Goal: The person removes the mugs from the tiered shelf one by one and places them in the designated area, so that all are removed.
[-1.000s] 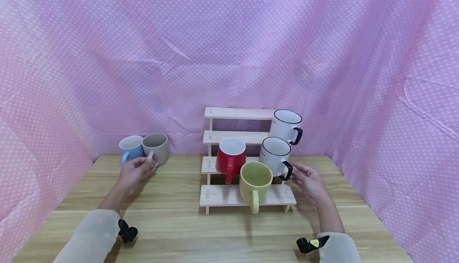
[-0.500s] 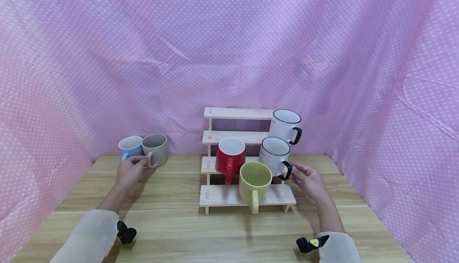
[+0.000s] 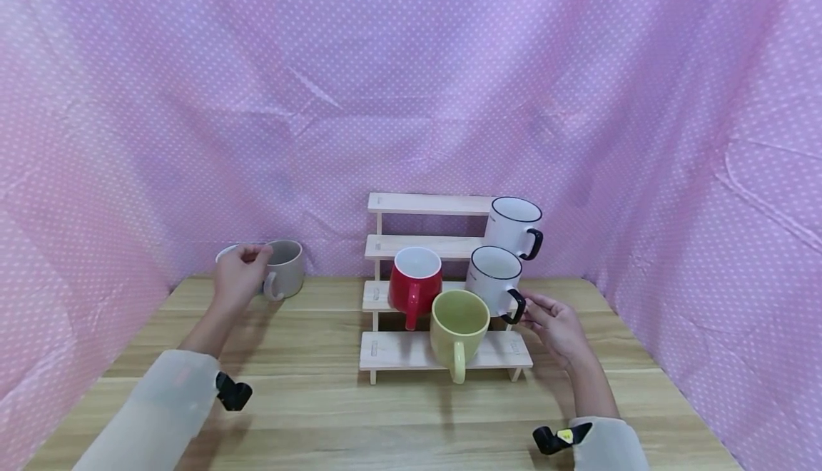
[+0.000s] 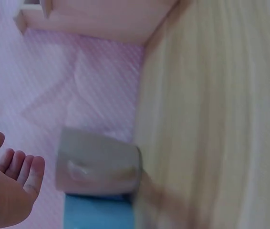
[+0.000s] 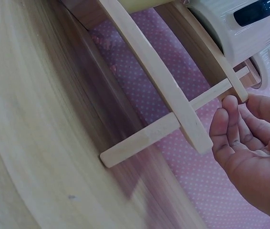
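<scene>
My left hand (image 3: 236,280) is in the air in front of two mugs at the back left of the table, its fingers loosely bent and holding nothing. The grey mug (image 3: 290,280) stands upright beside it, handle toward me. The left hand mostly hides the blue mug in the head view; its blue side (image 4: 99,212) shows in the left wrist view. My right hand (image 3: 557,330) pinches the right end of a board of the stepped wooden rack (image 3: 398,351). Just above those fingers is a white mug (image 3: 489,291) with a black handle.
A red mug (image 3: 406,294) and a yellow-green mug (image 3: 449,335) stand on the rack's lower steps. Another white mug (image 3: 507,232) is higher at the right. The rack stands on a wood-grain table (image 3: 308,385), with a pink dotted cloth (image 3: 411,100) behind.
My left hand has let go of the grey mug's handle and moved up in front of the blue mug. The right hand stays at the rack.
</scene>
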### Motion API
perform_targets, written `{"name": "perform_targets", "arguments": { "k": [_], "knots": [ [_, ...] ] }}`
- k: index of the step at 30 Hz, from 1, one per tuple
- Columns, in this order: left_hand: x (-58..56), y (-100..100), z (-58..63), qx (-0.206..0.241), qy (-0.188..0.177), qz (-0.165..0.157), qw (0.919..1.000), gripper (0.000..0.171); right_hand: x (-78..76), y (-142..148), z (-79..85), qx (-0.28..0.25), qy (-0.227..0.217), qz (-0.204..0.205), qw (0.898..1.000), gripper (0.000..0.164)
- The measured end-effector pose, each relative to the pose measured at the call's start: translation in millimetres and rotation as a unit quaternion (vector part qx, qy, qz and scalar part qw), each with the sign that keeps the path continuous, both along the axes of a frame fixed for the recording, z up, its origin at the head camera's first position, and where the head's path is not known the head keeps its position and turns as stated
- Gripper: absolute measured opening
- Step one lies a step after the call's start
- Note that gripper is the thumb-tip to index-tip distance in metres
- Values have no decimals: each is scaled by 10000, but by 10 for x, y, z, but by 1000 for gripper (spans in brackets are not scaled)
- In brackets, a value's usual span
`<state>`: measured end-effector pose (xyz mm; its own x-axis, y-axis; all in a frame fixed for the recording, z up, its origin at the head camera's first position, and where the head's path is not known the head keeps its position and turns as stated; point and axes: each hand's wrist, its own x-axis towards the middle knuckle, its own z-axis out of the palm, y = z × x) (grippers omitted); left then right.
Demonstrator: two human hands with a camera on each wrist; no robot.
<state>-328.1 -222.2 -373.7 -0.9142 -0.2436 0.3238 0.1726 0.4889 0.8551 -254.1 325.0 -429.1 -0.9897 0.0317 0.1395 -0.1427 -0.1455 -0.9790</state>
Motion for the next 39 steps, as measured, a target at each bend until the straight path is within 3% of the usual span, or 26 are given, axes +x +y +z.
{"name": "perform_targets", "arguments": {
  "k": [8, 14, 19, 34, 39],
  "knots": [
    [-24, 277, 231, -114, -236, -553, 9981, 38, -4, 21, -20, -66, 161, 169, 9997, 18],
    [-101, 557, 315, -274, -20, -682, 9973, 34, 4, 22, -16, -50, 129, 103, 9999, 16],
    [-95, 795, 435, -316, 267, -848, 9955, 30, 2, 8, -20, -44, 11, 4, 10000, 16],
    [-78, 1565, 589, -518, 925, -1815, 9777, 22, -3, 19, -21, -6, 86, -20, 10000, 18],
    [-23, 1780, 627, -871, 1025, -2107, 9683, 21, 2, 12, -13, 28, 16, -37, 10000, 17]
  ]
}}
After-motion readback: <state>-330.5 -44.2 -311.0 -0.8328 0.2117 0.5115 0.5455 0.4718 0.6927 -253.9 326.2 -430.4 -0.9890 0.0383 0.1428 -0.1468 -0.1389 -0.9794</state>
